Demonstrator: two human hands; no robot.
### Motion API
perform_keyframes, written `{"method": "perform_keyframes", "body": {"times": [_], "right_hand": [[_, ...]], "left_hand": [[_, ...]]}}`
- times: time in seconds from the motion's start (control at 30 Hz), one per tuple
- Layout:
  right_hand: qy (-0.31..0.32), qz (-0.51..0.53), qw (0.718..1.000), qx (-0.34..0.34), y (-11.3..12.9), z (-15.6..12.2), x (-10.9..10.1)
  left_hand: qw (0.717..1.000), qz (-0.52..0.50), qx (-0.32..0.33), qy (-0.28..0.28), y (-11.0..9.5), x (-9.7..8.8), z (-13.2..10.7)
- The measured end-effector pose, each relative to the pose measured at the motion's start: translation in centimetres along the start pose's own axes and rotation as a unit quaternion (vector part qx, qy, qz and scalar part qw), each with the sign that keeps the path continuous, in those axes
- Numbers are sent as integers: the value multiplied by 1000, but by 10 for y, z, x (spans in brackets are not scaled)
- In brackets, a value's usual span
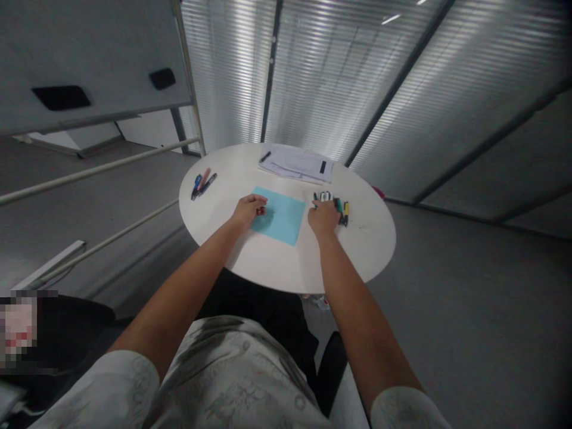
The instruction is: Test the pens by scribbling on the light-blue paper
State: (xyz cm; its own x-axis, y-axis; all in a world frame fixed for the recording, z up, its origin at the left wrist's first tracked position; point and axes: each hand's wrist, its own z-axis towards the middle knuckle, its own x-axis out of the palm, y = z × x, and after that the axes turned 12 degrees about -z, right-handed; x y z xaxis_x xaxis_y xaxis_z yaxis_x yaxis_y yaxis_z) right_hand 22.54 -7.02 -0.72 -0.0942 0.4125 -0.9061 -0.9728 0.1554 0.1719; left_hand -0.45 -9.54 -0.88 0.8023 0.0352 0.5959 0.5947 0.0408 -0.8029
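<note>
A light blue sheet of paper (282, 217) lies flat in the middle of a round white table (268, 262). My left hand (248, 210) rests on the sheet's left edge with the fingers curled. My right hand (323, 215) sits just right of the sheet, fingers curled around one of the markers (340, 207) that lie in a small group there. I cannot make out exactly which marker it grips.
Several more markers (202, 182) lie near the table's left rim. A stack of white papers (297, 163) with a dark pen sits at the far edge. A whiteboard stand rises at the left, glass walls behind, grey floor around.
</note>
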Motion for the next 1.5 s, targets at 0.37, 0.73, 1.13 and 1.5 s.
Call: {"method": "perform_keyframes", "body": {"times": [0.37,0.73,1.13,1.5], "right_hand": [[-4,-47,999,-22,5,-6,-2],[5,-27,1000,-1,-4,1,3],[-50,-3,998,30,-1,-2,-1],[-20,-37,999,20,-2,0,0]], "left_hand": [[1000,-6,0,6,0,1,0],[1000,-2,0,7,1,0,1],[1000,5,-9,0,-1,1,0],[1000,-3,-8,8,0,-1,2]]}}
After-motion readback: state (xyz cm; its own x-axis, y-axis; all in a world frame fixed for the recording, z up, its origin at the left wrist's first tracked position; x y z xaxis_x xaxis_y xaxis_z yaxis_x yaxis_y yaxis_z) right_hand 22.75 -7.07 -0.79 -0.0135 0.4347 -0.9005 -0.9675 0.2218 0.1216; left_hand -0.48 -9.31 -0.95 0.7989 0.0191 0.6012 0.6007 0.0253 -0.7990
